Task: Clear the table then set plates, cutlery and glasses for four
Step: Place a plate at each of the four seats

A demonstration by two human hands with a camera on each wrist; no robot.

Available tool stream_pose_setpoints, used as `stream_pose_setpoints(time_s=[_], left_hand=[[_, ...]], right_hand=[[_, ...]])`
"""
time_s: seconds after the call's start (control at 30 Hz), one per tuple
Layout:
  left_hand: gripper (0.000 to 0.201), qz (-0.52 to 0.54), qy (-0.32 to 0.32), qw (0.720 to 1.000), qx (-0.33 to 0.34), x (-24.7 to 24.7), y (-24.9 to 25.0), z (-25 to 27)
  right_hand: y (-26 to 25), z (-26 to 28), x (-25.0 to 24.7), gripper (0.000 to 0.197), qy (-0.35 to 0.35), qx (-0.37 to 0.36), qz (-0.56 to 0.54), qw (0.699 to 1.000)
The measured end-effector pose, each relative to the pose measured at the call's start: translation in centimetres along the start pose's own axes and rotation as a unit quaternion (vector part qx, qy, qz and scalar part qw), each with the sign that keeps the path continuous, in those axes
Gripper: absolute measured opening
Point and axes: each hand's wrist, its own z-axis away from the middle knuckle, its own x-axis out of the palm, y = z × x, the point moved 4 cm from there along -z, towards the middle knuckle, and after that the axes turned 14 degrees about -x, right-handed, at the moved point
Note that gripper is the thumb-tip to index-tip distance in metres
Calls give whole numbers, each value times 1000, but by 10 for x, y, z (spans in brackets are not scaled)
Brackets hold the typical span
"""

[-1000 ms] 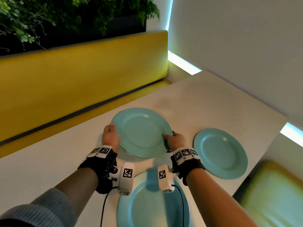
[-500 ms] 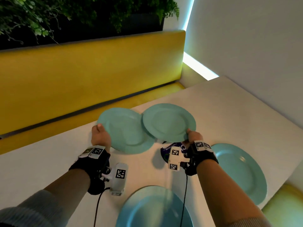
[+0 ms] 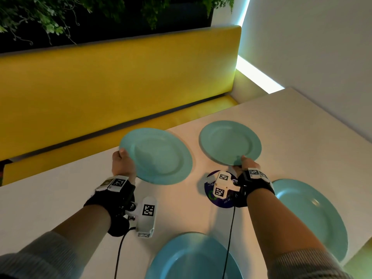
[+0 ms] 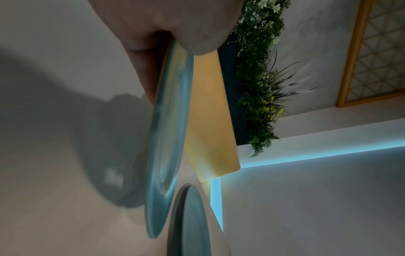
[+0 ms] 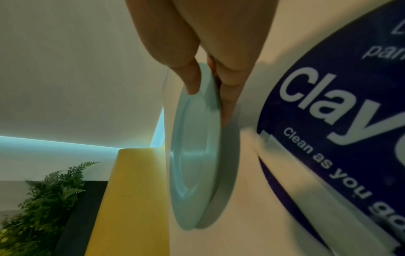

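My left hand [image 3: 121, 164] pinches the left rim of a teal plate [image 3: 159, 157], held just above the white table [image 3: 302, 125] near its far edge. In the left wrist view the same plate [image 4: 168, 131] shows edge-on, thumb on top and fingers [image 4: 144, 72] under the rim. My right hand [image 3: 244, 164] pinches the near rim of a second teal plate [image 3: 230, 141], to the right of the first. The right wrist view shows that plate [image 5: 195, 149] between thumb and fingers [image 5: 230, 90]. Two more teal plates lie flat: one at the near edge [image 3: 191, 258], one at the right [image 3: 310, 214].
A round dark-blue sticker [image 3: 219, 198] with white lettering sits on the table under my right wrist. A yellow bench seat and backrest [image 3: 120, 81] run along the table's far side, with green plants [image 3: 60, 15] above. A white wall [image 3: 312, 37] borders the right.
The two stacked plates came apart. My left hand carried one to the left and my right hand carried the other to the right; they now sit side by side with a gap between them.
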Motion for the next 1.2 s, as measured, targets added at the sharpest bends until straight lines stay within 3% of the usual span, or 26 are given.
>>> stream_pose_setpoints(time_s=[0.13, 0.27, 0.43, 0.5, 0.7, 0.8, 0.9, 1.0, 1.1, 1.2], left_hand=[[47, 4, -8, 1000, 3, 0, 0, -3], [47, 10, -16, 1000, 0, 0, -1, -6], [47, 16, -19, 1000, 3, 0, -4, -9], [47, 21, -20, 1000, 0, -1, -4, -9], [48, 21, -20, 999, -15, -2, -8, -12], [51, 31, -33, 998, -41, -2, -14, -15], [52, 59, -69, 992, -86, -4, -21, -18], [47, 55, -80, 990, -104, -12, -28, -17], [46, 50, -90, 989, -106, -20, -37, -18], [48, 9, -84, 992, -96, -28, -47, -30]], right_hand=[[1, -8, 6, 40, 50, 13, 19, 999], [4, -6, 11, 22, 32, 14, 47, 998], [-1, -8, 18, 46, 29, -6, 30, 999], [-4, -5, 19, 46, 31, -7, 46, 998], [-2, 22, 29, 42, -83, -36, 188, 978], [14, 51, 55, 14, -146, -21, 292, 945], [36, 80, 74, 27, -191, 29, 285, 939], [51, 95, 85, 31, -224, 17, 291, 930], [64, 98, 90, 19, -224, -4, 312, 923], [73, 97, 96, 24, -223, -22, 317, 922]])
